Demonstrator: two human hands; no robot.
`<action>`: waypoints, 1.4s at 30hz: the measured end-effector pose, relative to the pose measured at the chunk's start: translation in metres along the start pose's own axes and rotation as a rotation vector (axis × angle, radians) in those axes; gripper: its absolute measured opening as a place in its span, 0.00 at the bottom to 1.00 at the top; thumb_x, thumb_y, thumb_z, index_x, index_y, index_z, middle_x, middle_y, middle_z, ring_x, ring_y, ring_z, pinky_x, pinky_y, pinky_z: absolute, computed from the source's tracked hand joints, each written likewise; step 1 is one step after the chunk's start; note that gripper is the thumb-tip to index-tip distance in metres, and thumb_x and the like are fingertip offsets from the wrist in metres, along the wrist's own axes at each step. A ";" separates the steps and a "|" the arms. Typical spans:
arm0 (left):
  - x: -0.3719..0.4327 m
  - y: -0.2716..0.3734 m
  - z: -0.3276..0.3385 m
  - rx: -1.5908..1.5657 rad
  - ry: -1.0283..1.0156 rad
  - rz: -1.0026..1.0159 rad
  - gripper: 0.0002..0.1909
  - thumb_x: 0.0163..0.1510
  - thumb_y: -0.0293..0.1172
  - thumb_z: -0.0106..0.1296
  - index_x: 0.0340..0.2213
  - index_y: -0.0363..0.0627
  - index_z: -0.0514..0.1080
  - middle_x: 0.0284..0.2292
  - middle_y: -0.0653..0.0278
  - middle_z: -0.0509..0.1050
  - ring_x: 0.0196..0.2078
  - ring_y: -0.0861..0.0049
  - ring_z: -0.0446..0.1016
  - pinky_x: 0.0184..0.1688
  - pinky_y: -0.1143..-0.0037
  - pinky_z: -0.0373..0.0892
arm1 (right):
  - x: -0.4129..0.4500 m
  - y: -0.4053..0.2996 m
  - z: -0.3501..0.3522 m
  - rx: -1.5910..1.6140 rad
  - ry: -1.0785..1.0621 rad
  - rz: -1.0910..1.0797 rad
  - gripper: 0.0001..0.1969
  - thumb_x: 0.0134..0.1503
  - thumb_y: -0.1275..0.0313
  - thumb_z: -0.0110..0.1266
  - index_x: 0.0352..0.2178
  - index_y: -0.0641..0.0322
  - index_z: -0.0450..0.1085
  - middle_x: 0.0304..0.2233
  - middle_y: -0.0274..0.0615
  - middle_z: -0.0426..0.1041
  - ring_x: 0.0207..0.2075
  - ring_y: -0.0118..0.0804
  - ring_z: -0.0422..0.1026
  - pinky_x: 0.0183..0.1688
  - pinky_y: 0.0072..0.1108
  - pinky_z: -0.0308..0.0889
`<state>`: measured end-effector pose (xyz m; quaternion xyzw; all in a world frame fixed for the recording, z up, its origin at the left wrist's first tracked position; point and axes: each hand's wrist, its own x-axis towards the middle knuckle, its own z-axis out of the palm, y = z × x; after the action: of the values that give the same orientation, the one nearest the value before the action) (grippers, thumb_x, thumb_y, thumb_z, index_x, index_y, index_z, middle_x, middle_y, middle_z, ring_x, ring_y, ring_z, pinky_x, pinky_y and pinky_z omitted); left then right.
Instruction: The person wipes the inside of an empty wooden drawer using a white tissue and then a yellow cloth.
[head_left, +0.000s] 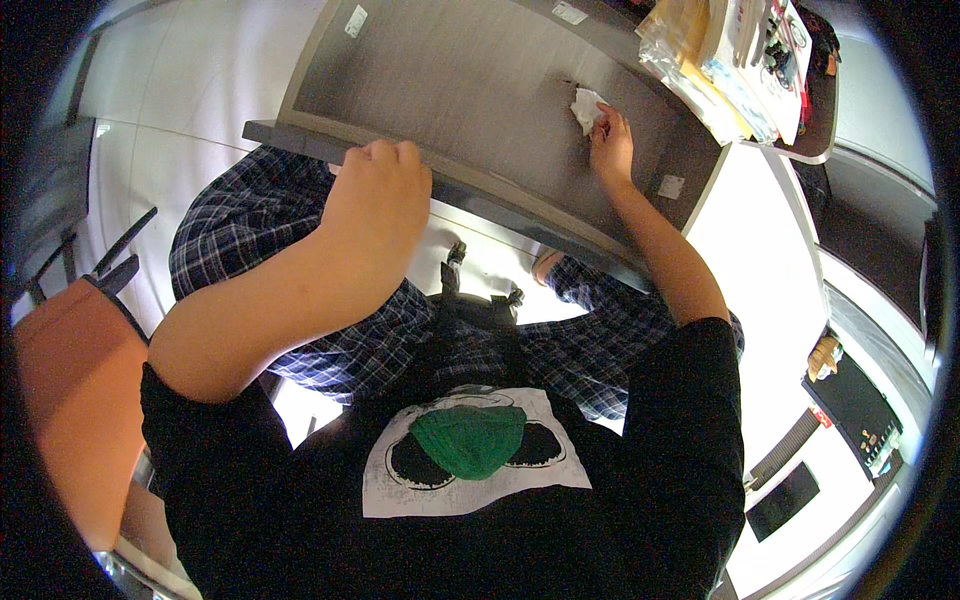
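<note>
In front of me is a grey-brown wooden drawer (450, 90), pulled out, with a dark front panel along its near edge. My left hand (379, 184) rests with bent fingers on the drawer's front edge, its fingertips hidden. Inside the drawer, towards the right, my right hand (613, 144) holds a crumpled white tissue or cloth (586, 110) against the bottom. A small dark mark shows beside the tissue. White labels bearing writing stick to the drawer's walls, one of them (670, 186) at the right.
A tray (823, 142) at the upper right bears papers and plastic packets (697, 67). An orange chair (75, 412) stands at the left. Farther right lies a black mat (855, 405). My legs in plaid trousers (240, 225) are below the drawer.
</note>
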<state>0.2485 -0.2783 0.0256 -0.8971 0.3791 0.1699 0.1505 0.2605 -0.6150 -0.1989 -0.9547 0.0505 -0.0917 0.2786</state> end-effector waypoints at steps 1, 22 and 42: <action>0.000 0.000 -0.001 0.001 -0.001 0.001 0.12 0.45 0.36 0.48 0.30 0.40 0.69 0.31 0.59 0.67 0.36 0.67 0.67 0.36 0.71 0.64 | 0.001 -0.004 0.003 0.003 -0.003 -0.002 0.17 0.48 0.82 0.47 0.42 0.61 0.65 0.28 0.43 0.65 0.32 0.39 0.66 0.37 0.26 0.64; -0.001 -0.001 -0.007 0.013 -0.008 0.011 0.13 0.45 0.37 0.49 0.30 0.41 0.69 0.30 0.60 0.67 0.35 0.67 0.66 0.35 0.71 0.64 | 0.060 -0.026 0.038 -0.149 0.002 -0.120 0.26 0.41 0.81 0.45 0.46 0.56 0.62 0.48 0.46 0.63 0.48 0.49 0.60 0.50 0.34 0.54; 0.001 0.003 0.002 -0.003 0.006 0.002 0.12 0.44 0.34 0.48 0.30 0.40 0.70 0.30 0.59 0.67 0.35 0.67 0.67 0.35 0.71 0.65 | 0.032 -0.018 0.024 -0.771 -0.282 -0.625 0.18 0.49 0.72 0.44 0.42 0.70 0.63 0.41 0.51 0.67 0.43 0.46 0.66 0.37 0.28 0.70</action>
<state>0.2465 -0.2805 0.0233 -0.8973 0.3803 0.1680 0.1481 0.2978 -0.5928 -0.2042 -0.9606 -0.2450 -0.0159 -0.1302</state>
